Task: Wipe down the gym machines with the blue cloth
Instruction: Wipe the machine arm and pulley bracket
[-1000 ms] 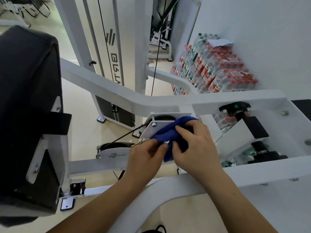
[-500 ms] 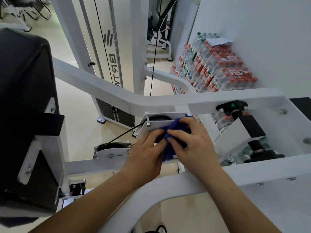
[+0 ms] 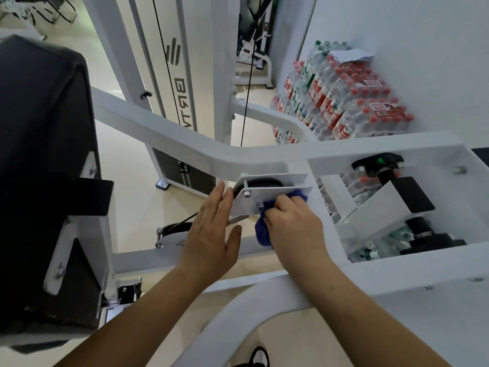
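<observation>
A black padded rest [image 3: 45, 181] fills the left edge of the view, bolted to the white frame [image 3: 172, 133] of a cable gym machine. Behind the frame's angled beam stands a weight stack [image 3: 185, 173], and a thin black cable [image 3: 247, 88] runs straight down past the upright. The person's left hand [image 3: 211, 234] is spread flat with its fingers straight, holding nothing. Its fingertips lie at the left edge of a white pulley bracket [image 3: 277, 193], though contact with the metal cannot be confirmed. A black pulley wheel [image 3: 262, 182] sits between the bracket's two plates. Just to the right, apart from the left hand, the right hand [image 3: 293, 226] has its fingers curled around the bunched blue cloth [image 3: 263, 231]. It presses the cloth against the bracket's near plate beside a bolt [image 3: 260, 204], with a fold hanging below the knuckles. Farther right, a black knob [image 3: 378, 162] with a green mark is mounted on the frame. Shrink-wrapped packs of bottled water [image 3: 344, 102] are stacked against the white wall [image 3: 423, 49].
</observation>
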`<state>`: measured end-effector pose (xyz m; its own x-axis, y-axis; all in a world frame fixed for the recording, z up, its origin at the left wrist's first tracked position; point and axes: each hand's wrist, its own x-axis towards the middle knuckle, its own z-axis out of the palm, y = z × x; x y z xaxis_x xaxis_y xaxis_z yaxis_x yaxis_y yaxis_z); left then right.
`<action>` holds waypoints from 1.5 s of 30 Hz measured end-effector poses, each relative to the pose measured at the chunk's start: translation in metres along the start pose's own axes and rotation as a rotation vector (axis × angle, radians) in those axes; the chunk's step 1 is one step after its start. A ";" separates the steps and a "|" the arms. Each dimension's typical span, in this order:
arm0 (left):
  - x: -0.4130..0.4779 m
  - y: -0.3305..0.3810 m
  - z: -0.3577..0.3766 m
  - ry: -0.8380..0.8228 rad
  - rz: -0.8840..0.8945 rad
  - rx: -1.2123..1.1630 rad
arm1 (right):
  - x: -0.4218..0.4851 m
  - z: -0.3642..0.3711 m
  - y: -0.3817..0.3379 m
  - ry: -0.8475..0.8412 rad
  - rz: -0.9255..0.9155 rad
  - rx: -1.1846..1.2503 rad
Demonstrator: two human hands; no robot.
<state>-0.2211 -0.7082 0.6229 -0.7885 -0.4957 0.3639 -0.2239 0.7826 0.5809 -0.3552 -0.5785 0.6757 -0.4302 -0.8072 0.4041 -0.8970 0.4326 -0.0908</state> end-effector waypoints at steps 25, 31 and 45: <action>-0.003 0.057 -0.023 0.044 -0.529 -0.681 | -0.009 -0.061 0.007 -0.168 0.449 0.784; 0.008 0.018 0.000 0.196 0.443 0.155 | 0.006 -0.049 0.032 0.074 0.469 0.501; 0.003 0.015 -0.010 0.137 0.546 0.170 | 0.003 -0.023 0.040 0.136 0.362 0.381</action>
<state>-0.2214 -0.7016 0.6400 -0.7370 -0.0392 0.6748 0.0963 0.9820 0.1622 -0.3898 -0.5549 0.6943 -0.7244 -0.5630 0.3978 -0.6779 0.4772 -0.5592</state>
